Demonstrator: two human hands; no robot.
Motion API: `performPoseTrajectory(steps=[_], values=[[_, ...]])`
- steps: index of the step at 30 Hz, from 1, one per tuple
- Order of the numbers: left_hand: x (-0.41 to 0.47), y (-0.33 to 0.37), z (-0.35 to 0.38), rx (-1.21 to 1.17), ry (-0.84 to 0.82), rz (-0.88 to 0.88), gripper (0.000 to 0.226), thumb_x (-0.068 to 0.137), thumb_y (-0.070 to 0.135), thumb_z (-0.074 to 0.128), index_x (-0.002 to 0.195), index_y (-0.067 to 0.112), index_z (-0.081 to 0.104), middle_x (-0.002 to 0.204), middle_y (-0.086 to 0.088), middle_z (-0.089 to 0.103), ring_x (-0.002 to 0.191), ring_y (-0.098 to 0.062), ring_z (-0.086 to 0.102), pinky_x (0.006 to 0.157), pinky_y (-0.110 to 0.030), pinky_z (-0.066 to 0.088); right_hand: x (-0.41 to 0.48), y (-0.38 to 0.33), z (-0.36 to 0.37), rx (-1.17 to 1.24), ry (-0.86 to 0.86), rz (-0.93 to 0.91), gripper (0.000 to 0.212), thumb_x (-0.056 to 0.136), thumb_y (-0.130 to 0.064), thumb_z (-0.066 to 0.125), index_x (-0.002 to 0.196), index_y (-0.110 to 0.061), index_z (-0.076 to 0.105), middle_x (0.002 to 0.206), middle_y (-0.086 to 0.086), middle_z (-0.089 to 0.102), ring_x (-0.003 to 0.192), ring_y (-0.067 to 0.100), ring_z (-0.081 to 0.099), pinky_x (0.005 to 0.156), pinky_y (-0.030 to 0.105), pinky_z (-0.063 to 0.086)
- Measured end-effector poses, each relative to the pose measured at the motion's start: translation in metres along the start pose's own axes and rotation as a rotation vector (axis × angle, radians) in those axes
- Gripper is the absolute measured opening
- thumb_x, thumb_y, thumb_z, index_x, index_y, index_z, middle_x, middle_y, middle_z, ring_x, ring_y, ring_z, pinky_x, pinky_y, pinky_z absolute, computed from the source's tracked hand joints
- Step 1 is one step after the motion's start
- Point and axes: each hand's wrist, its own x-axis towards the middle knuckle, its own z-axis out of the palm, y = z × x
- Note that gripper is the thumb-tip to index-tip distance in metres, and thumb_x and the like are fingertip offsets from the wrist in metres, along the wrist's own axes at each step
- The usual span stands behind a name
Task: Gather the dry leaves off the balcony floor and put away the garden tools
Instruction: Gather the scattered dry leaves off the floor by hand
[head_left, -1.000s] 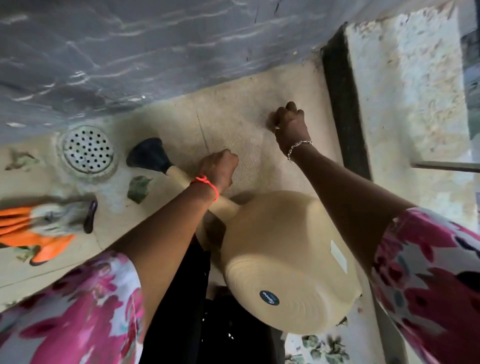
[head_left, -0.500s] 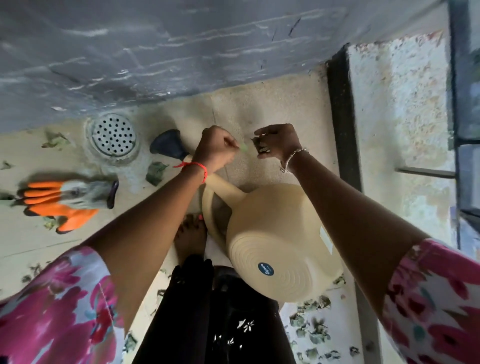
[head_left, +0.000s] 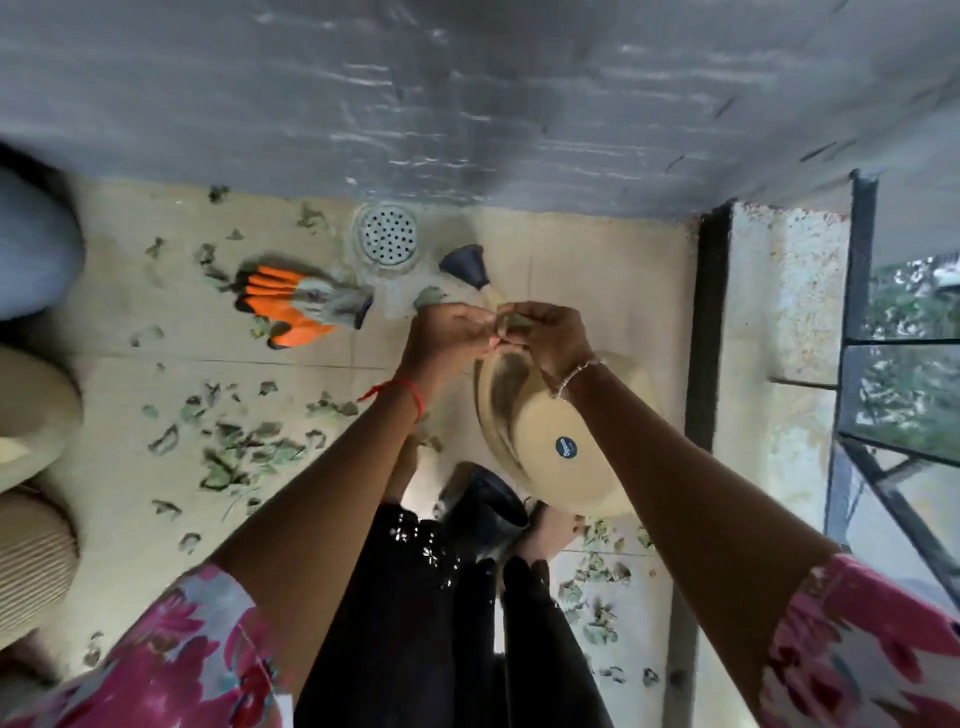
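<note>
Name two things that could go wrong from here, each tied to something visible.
The leaf bits pinched between left hand and right hand may slip and fall, perhaps towards the floor drain. The watering can lies on its side beside the bare foot; stepping back could mean a trip.

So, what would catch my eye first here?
The left hand and right hand meet mid-picture, pinching a leaf between them. To their left, bright orange gloves lie beside a round drain. A beige watering can lies tipped under the right arm, with scattered leaves on the floor.
</note>
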Motion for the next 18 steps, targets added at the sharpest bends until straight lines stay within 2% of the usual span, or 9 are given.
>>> performPoseTrajectory(steps=[1, 3, 5, 7, 10, 12, 15, 16, 18], values=[[-0.019, -0.004, -0.02, -0.07, -0.003, -0.048, 0.042, 0.066, -0.005, 0.073, 0.106, -0.009, 0.061, 0.082, -0.017, 0.068, 0.064, -0.013, 0.066, 0.07, -0.025, 0.057, -0.016, 0.004, 0.014, -0.016, 0.0, -0.016, 0.031, 0.074, 0.026, 0.055, 0.099, 0.008, 0.062, 0.063, 0.014, 0.062, 0.047, 0.017, 0.061, 0.058, 0.03, 0.058], [-0.039, -0.013, -0.04, -0.139, -0.007, -0.111, 0.036, 0.074, -0.014, 0.066, 0.109, -0.006, 0.059, 0.077, -0.009, 0.069, 0.064, -0.01, 0.067, 0.065, -0.02, 0.056, -0.032, 0.014, 0.025, -0.046, 0.027, 0.002, 0.033, 0.076, 0.027, 0.053, 0.1, 0.007, 0.063, 0.055, 0.007, 0.062, 0.04, 0.011, 0.058, 0.05, 0.023, 0.056], [-0.066, -0.028, -0.07, -0.137, 0.007, -0.16, 0.03, 0.078, -0.016, 0.061, 0.105, -0.002, 0.06, 0.071, -0.001, 0.07, 0.061, -0.006, 0.067, 0.063, -0.018, 0.055, -0.053, 0.034, 0.05, -0.059, 0.043, 0.005, 0.028, 0.076, 0.028, 0.05, 0.081, 0.005, 0.064, 0.046, -0.001, 0.061, 0.037, 0.007, 0.055, 0.044, 0.02, 0.052], [-0.085, -0.051, -0.102, -0.115, 0.007, -0.226, 0.023, 0.081, -0.015, 0.06, 0.096, 0.003, 0.061, 0.068, 0.0, 0.068, 0.056, -0.004, 0.066, 0.062, -0.021, 0.053, -0.068, 0.059, 0.075, -0.071, 0.074, 0.001, 0.031, 0.075, 0.03, 0.049, 0.067, 0.003, 0.063, 0.045, -0.002, 0.06, 0.038, 0.007, 0.054, 0.043, 0.02, 0.052], [-0.103, -0.073, -0.136, -0.003, -0.02, -0.279, 0.019, 0.083, -0.009, 0.062, 0.096, 0.005, 0.06, 0.073, -0.004, 0.063, 0.052, -0.003, 0.063, 0.057, -0.019, 0.05, -0.086, 0.091, 0.098, -0.068, 0.154, 0.004, 0.019, 0.077, 0.026, 0.052, 0.087, 0.016, 0.065, 0.043, -0.003, 0.06, 0.037, 0.005, 0.055, 0.042, 0.018, 0.051], [-0.112, -0.078, -0.157, 0.044, -0.017, -0.287, 0.017, 0.085, -0.008, 0.06, 0.096, 0.004, 0.062, 0.074, -0.007, 0.062, 0.056, -0.009, 0.063, 0.054, -0.019, 0.049, -0.097, 0.106, 0.108, -0.077, 0.217, 0.033, 0.018, 0.081, 0.019, 0.055, 0.095, 0.014, 0.064, 0.048, 0.001, 0.061, 0.036, 0.004, 0.054, 0.04, 0.018, 0.049], [-0.131, -0.083, -0.193, 0.083, -0.02, -0.3, 0.013, 0.084, -0.005, 0.062, 0.096, 0.0, 0.064, 0.084, -0.011, 0.064, 0.06, -0.011, 0.064, 0.047, -0.013, 0.046, -0.117, 0.128, 0.128, -0.112, 0.307, 0.086, 0.02, 0.083, 0.016, 0.052, 0.094, 0.007, 0.066, 0.062, 0.008, 0.059, 0.033, 0.003, 0.051, 0.035, 0.019, 0.047], [-0.137, -0.085, -0.21, 0.104, -0.025, -0.286, 0.012, 0.081, -0.001, 0.065, 0.093, 0.002, 0.064, 0.088, -0.012, 0.064, 0.066, -0.015, 0.065, 0.048, -0.014, 0.047, -0.122, 0.132, 0.14, -0.097, 0.322, 0.092, 0.022, 0.083, 0.017, 0.05, 0.094, 0.007, 0.066, 0.063, 0.008, 0.058, 0.033, 0.003, 0.051, 0.035, 0.02, 0.047], [-0.143, -0.086, -0.228, 0.132, -0.027, -0.272, 0.019, 0.072, 0.009, 0.07, 0.089, 0.004, 0.064, 0.093, -0.015, 0.065, 0.081, -0.025, 0.064, 0.061, -0.023, 0.054, -0.125, 0.136, 0.152, -0.05, 0.353, 0.086, 0.025, 0.082, 0.022, 0.046, 0.093, 0.007, 0.064, 0.06, 0.009, 0.057, 0.033, 0.003, 0.05, 0.037, 0.02, 0.049]])
